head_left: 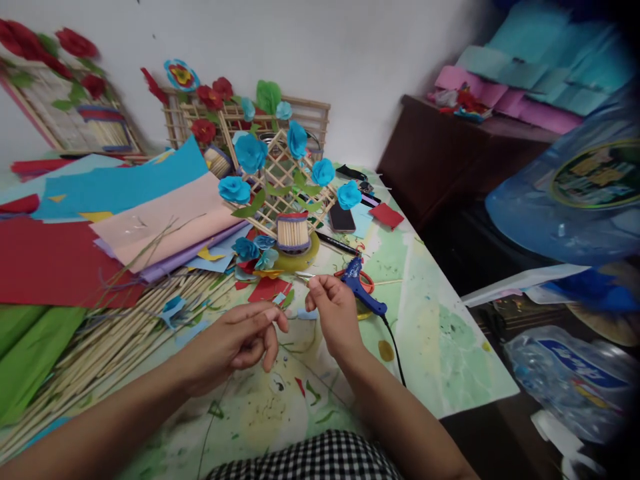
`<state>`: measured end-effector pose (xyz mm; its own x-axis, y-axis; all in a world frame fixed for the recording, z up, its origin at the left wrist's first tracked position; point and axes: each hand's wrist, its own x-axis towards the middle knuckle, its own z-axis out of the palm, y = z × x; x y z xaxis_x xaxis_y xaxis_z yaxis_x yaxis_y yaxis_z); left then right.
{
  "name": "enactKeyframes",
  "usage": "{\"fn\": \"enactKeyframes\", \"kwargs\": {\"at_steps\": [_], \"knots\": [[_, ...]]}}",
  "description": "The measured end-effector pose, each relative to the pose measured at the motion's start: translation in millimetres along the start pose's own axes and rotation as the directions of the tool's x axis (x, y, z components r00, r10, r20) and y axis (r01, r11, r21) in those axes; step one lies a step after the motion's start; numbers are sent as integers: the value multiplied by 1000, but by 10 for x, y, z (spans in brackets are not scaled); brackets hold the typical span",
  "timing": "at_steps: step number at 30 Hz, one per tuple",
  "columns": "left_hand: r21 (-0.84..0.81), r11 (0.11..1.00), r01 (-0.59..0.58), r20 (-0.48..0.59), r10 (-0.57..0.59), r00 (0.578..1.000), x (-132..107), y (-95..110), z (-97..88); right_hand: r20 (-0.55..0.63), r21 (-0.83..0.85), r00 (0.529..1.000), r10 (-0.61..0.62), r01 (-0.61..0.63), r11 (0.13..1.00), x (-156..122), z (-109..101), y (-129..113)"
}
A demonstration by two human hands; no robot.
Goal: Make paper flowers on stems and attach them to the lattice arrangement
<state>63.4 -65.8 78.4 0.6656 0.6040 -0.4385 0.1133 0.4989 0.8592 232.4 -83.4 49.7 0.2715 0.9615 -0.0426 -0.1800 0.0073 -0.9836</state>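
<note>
My left hand (239, 341) hovers low over the table with its fingers curled and the thumb meeting the fingertips; a small green bit seems to be pinched there. My right hand (334, 308) is closed in a loose fist on a thin stick whose tip points left. Just beyond it lies a blue glue gun (361, 285) on orange scissors (369, 280). Farther back stands a wooden lattice (281, 175) decorated with blue paper flowers (251, 152) and green leaves.
Coloured paper sheets (100, 220) are stacked at the left, above a bundle of bamboo sticks (110, 333). A phone (342, 217) and a pen (336, 244) lie behind the glue gun. A dark cabinet (450, 153) and plastic bags (570, 200) fill the right.
</note>
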Motion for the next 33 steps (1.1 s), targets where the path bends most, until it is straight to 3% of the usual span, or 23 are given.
{"fn": "enactKeyframes", "kwargs": {"at_steps": [11, 33], "knots": [[20, 1000, -1, 26, 0, 1000, -13, -15, 63, 9, -44, 1000, 3, -3, 999, 34, 40, 36], [45, 999, -16, 8, 16, 1000, 33, -40, 16, 46, 38, 999, 13, -15, 999, -46, 88, -36]]}}
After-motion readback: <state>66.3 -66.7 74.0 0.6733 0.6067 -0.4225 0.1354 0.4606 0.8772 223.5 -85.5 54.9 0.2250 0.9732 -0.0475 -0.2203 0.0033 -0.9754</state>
